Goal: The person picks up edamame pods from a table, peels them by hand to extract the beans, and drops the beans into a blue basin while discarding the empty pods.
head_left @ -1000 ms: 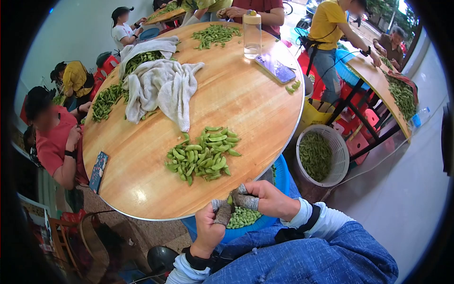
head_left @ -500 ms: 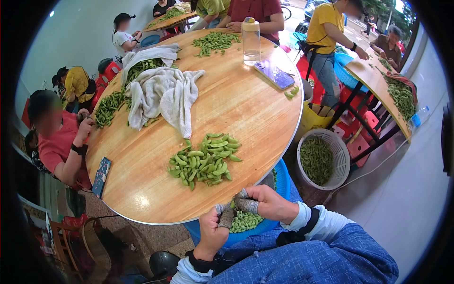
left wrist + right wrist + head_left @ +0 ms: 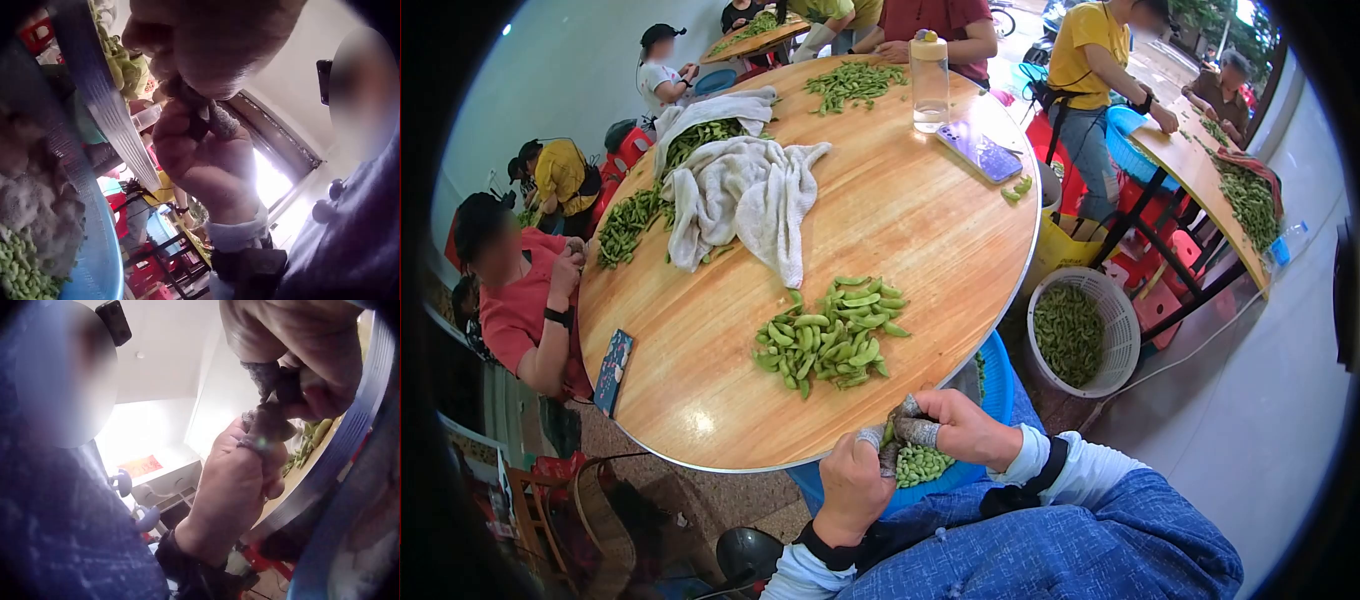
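My left hand and right hand meet at the table's near edge, thumbs and fingertips in grey knitted covers. Between them they pinch a green soybean pod, mostly hidden by the fingers. Below, a blue basin holds shelled green beans. Just beyond the hands, a pile of plump pods lies on the round wooden table. From the left wrist, the beans show in the basin at lower left, while the right hand faces the left one close up.
A crumpled whitish towel partly covers more pods. Across the table stand a water bottle and a purple phone; a dark patterned case lies at left. Pods fill a white basket on the floor. Several people work around nearby tables.
My hands stay together above the basin. The left hand has turned and come slightly nearer the right, its fingers more folded around the pod. The person at left raised their hands in between.
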Available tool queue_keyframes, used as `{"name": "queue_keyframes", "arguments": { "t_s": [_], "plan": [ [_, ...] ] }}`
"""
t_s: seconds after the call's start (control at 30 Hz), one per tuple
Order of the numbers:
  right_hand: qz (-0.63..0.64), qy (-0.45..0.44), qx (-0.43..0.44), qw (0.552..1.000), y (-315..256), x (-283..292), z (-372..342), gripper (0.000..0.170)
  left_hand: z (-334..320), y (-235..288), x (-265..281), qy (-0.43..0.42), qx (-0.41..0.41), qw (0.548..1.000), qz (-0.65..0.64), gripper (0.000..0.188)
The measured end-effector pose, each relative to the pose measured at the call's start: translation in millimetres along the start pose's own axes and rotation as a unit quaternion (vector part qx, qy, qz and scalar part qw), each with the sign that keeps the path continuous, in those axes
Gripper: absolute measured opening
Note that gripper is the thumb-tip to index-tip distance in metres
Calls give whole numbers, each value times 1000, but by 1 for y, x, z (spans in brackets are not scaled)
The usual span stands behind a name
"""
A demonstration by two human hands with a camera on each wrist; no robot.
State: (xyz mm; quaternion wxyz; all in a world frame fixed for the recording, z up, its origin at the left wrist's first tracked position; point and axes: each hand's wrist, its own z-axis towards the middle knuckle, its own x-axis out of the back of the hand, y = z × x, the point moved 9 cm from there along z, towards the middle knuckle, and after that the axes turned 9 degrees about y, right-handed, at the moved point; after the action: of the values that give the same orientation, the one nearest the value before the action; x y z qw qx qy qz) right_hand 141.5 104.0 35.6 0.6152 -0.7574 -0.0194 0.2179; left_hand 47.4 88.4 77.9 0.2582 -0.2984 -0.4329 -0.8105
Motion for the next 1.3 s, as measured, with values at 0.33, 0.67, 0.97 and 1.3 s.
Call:
{"name": "queue_keyframes", "arguments": {
  "t_s": [0.33,0.67,0.97,1.3],
  "plan": [
    [26,-24,40,999,6,-6,1,12,-30,-49,-37,-19,325,789,-520,14],
    [-298,12,189,936,-23,-6,-7,16,-19,-40,-27,-86,302,864,-393,18],
    [-360,29,185,914,-11,-11,-9,21,-29,-48,-40,-82,318,849,-413,24],
    [-34,51,30,998,16,16,-4,10,-30,-41,-42,-63,284,851,-437,32]
  ]
}}
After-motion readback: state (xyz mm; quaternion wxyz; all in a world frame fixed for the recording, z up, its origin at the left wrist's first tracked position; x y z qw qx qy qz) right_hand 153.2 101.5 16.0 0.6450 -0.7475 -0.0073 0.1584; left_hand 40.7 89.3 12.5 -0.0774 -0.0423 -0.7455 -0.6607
